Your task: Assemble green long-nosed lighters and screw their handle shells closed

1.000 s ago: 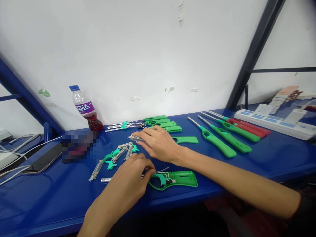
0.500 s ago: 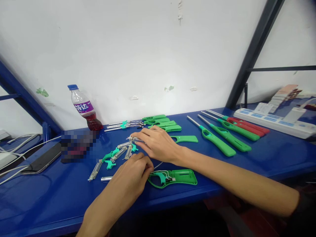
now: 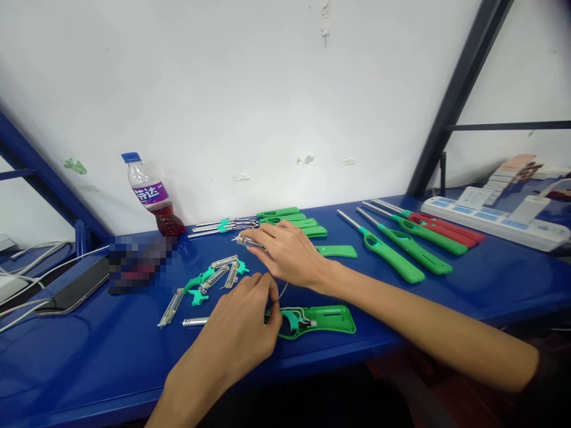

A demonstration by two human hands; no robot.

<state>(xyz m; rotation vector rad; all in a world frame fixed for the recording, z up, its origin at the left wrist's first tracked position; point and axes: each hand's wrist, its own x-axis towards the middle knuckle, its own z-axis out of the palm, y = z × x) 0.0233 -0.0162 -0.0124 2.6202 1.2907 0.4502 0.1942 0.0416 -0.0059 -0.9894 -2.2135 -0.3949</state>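
My right hand (image 3: 289,252) pinches a small clear fuel tank (image 3: 243,239) above the loose parts. My left hand (image 3: 250,318) has thumb and forefinger closed on a thin pale tube (image 3: 284,289), low over an opened lighter. That lighter's green half shell (image 3: 332,319) lies inner side up, with white wires and a teal trigger (image 3: 293,321) inside. Its metal barrel (image 3: 194,322) sticks out left from beneath my left hand. Several more clear fuel tanks (image 3: 172,307) and teal triggers (image 3: 198,296) lie to the left. The exact fingertip contact is partly hidden.
Metal rods with wires (image 3: 209,229) and green shells (image 3: 285,212) lie along the wall. Assembled green lighters (image 3: 392,255) and red ones (image 3: 446,229) lie to the right, before a power strip (image 3: 499,223). A drink bottle (image 3: 154,196) and a phone (image 3: 78,285) are left.
My right hand has lifted the fuel tank slightly away from the pile. My left hand has shifted a little right, now covering more of the shell's front loop.
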